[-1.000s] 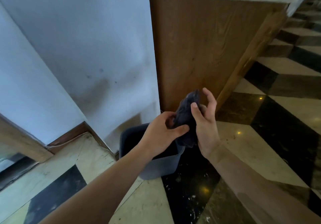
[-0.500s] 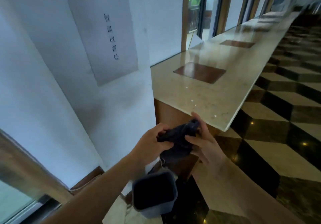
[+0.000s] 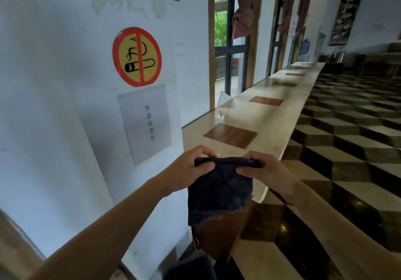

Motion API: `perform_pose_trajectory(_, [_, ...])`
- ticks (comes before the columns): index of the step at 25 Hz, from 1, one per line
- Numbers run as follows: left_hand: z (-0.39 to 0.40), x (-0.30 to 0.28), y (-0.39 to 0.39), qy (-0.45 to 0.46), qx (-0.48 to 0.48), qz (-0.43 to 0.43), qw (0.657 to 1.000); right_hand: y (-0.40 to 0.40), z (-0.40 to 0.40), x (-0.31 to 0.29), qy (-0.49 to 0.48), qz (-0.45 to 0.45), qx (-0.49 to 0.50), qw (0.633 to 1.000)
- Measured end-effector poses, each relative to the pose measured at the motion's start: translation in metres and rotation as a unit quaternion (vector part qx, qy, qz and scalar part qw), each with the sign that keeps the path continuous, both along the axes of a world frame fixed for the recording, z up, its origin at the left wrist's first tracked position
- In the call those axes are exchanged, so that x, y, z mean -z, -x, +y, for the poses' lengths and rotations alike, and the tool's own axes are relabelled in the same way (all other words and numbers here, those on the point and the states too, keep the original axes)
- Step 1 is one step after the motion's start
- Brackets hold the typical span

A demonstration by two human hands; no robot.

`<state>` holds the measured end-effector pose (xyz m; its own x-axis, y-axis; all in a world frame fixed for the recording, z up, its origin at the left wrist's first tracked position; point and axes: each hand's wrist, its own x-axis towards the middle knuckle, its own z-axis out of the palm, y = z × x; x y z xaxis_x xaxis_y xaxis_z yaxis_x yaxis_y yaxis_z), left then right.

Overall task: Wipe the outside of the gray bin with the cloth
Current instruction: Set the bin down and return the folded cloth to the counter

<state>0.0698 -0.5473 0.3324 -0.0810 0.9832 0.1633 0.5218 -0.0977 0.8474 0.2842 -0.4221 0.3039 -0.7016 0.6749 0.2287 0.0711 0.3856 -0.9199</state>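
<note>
Holding the dark cloth (image 3: 219,189) up in front of me, I have my left hand (image 3: 189,169) pinching its top left corner and my right hand (image 3: 263,171) pinching the top right corner, each grip pressed together on the fabric. The cloth hangs spread out flat between them, its frayed lower edge loose. Far below, at the bottom edge of my view, only the rim of the gray bin (image 3: 191,266) shows on the floor, well apart from the cloth. Beyond my hands runs the long marble tabletop (image 3: 271,127) with wooden inlays. On the white wall (image 3: 54,106) to my left are a no-smoking sign (image 3: 137,56) and a paper notice (image 3: 145,123).
</note>
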Motion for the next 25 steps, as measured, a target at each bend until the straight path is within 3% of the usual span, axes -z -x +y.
perform_pose_trajectory(5, [-0.002,-0.005,0.01,-0.088,-0.04,0.142,0.985,0.005,-0.013,-0.016,0.017,0.032,0.05,0.998])
perform_pose_trajectory(8, [-0.002,0.001,0.018,-0.12,-0.044,0.169,0.977,0.006,-0.017,-0.017,0.018,0.017,0.087,0.996])
perform_pose_trajectory(10, [0.003,0.006,0.022,-0.113,-0.035,0.138,0.983,0.008,-0.019,-0.018,0.015,0.01,0.113,0.993])
perform_pose_trajectory(13, [0.013,0.012,0.021,-0.038,-0.01,-0.014,0.999,0.009,-0.016,-0.019,0.022,0.025,0.161,0.986])
perform_pose_trajectory(15, [0.024,0.019,0.02,-0.003,0.017,-0.07,0.997,0.007,-0.009,-0.018,0.028,0.034,0.187,0.981])
perform_pose_trajectory(20, [0.064,0.032,0.01,-0.002,0.0,-0.04,0.999,-0.005,0.02,-0.014,0.035,0.038,0.194,0.98])
perform_pose_trajectory(25, [0.13,0.033,-0.01,0.0,-0.006,-0.103,0.995,-0.028,0.08,-0.012,0.053,0.045,0.207,0.976])
